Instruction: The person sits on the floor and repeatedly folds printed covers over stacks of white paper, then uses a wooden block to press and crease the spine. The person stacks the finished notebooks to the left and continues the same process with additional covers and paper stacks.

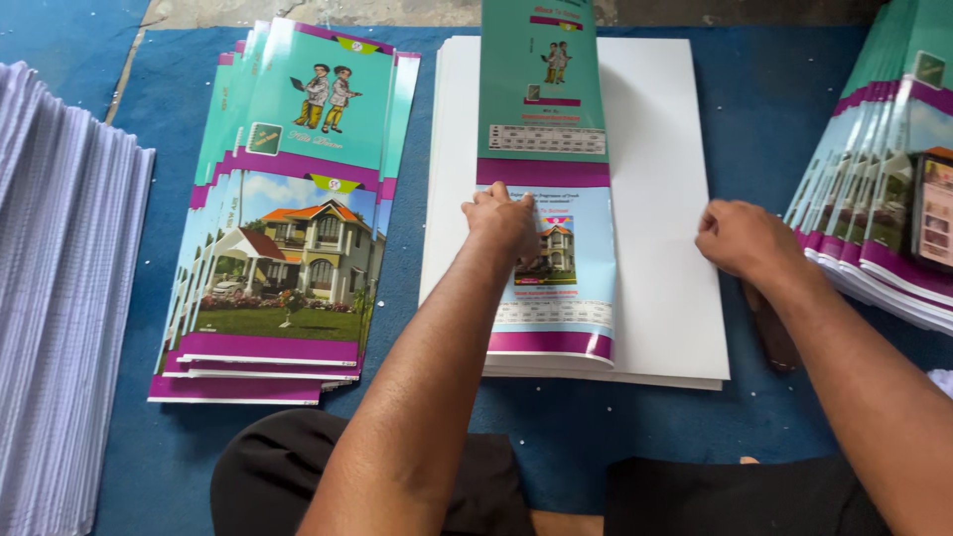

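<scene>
Knees [427, 486] in dark fabric fill the bottom edge of the frame, so the person is sitting right on the blue mat [764, 109] with everything spread out in front. Both forearms reach up from there into the middle of the shot.

Left hand [501, 220] is curled into a loose fist, knuckles pressing down on a folded cover [556, 288]; can't really see if anything's pinched under the fingers. That cover is a long narrow strip lying on top of the white stack [665, 199] dead centre of the frame: teal half with two cartoon kids toward the top, light blue half with a little house picture and a purple band toward the bottom.

Right hand [747, 238] is also closed up, sitting on the white stack near its right edge, well apart from the left one. Doesn't look like it's holding anything, just resting or pressing flat. A dark flat stick-like tool [772, 333] lies on the mat just below that wrist, partly tucked under it.

Left of centre there's a fanned pile of finished covers [288, 228], teal on top and a big house photo with lawn below, purple trim all round. Far left edge has a tall stack of white sheets [60, 298]. Upper right corner has another fanned pile [884, 189] of the same covers, leaning off the frame.
</scene>
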